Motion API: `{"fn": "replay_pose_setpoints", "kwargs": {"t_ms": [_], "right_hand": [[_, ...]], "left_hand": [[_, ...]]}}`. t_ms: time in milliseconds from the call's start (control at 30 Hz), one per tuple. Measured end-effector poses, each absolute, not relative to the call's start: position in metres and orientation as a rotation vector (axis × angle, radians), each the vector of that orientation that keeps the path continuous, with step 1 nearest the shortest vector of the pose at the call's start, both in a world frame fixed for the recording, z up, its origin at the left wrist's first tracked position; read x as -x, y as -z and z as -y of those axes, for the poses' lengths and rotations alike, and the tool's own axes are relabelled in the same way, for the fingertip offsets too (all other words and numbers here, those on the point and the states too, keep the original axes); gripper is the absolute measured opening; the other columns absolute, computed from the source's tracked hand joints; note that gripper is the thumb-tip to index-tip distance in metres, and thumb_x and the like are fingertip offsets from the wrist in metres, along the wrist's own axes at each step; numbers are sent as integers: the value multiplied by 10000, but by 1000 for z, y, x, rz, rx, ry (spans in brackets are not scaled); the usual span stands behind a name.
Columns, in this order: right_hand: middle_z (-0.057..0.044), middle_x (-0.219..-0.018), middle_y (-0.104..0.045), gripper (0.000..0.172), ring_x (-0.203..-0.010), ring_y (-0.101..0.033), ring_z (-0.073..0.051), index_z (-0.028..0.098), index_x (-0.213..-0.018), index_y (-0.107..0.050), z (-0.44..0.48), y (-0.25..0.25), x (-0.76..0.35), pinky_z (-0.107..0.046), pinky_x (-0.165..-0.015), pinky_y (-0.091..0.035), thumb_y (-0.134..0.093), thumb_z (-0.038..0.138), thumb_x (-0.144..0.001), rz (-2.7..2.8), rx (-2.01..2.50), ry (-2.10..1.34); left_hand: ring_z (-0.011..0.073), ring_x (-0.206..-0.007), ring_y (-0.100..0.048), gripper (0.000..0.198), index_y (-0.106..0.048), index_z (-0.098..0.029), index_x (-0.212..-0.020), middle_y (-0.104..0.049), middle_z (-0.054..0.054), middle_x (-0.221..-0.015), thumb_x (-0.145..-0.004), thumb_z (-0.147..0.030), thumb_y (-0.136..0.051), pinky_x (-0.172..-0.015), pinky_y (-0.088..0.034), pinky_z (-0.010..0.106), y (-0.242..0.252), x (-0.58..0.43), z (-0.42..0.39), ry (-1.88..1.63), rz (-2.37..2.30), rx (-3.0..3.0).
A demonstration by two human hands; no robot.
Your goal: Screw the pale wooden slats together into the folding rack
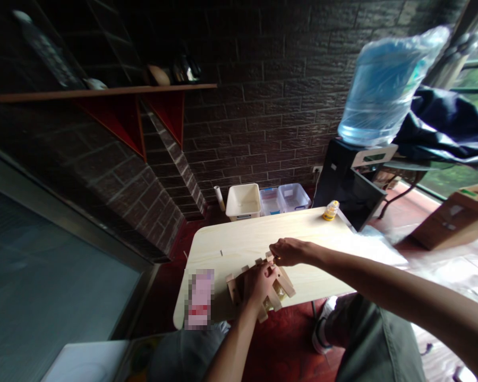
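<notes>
One slatted wooden frame [287, 285] lies under the gripping left hand [258, 283], right hand [288, 251] closed (holding what, unclear) at its far edge

Frame [274, 300] on table [242, 240], bins [270, 202] behind

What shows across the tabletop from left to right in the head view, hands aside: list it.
Pixelated pink item, small dark piece, slatted wooden frame, clear bottle with yellow parts.
</notes>
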State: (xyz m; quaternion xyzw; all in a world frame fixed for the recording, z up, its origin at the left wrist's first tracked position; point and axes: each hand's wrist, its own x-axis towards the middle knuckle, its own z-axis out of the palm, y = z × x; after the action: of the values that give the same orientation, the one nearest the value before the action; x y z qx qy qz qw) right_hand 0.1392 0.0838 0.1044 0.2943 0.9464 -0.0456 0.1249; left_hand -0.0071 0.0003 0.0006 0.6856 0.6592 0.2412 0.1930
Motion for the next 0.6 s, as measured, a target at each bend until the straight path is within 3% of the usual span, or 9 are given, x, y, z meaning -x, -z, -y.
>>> {"fn": "replay_pose_setpoints", "kwargs": {"t_ms": [233, 467, 600], "right_hand": [[-154, -938, -677, 395, -768, -664, -251, 114, -1137, -561, -82, -113, -135, -286, -549, -460, -548, 331, -807, -2779, -873, 86], [-173, -935, -674, 421, -785, -661, -257, 71, -1129, -558, -82, -106, -133, -286, -556, -460, -546, 346, -811, -2766, -929, 36], [-141, -945, -679, 371, -796, -660, -245, 135, -1118, -580, -81, -115, -135, -277, -560, -452, -556, 344, -811, -2769, -853, 121]], "left_hand": [[130, -664, -570, 262, -672, -239, -1060, -666, 7, -753, -865, -370, -557, -667, -375, 234, -1, 7, 1, -676, -1856, -1919], [137, -700, -588, 242, -674, -245, -1046, -684, 14, -805, -867, -358, -556, -704, -380, 244, 0, 6, 1, -706, -1850, -1922], [138, -697, -585, 243, -674, -245, -1045, -676, 13, -789, -866, -358, -553, -700, -377, 243, 0, 5, 2, -695, -1872, -1931]]}}
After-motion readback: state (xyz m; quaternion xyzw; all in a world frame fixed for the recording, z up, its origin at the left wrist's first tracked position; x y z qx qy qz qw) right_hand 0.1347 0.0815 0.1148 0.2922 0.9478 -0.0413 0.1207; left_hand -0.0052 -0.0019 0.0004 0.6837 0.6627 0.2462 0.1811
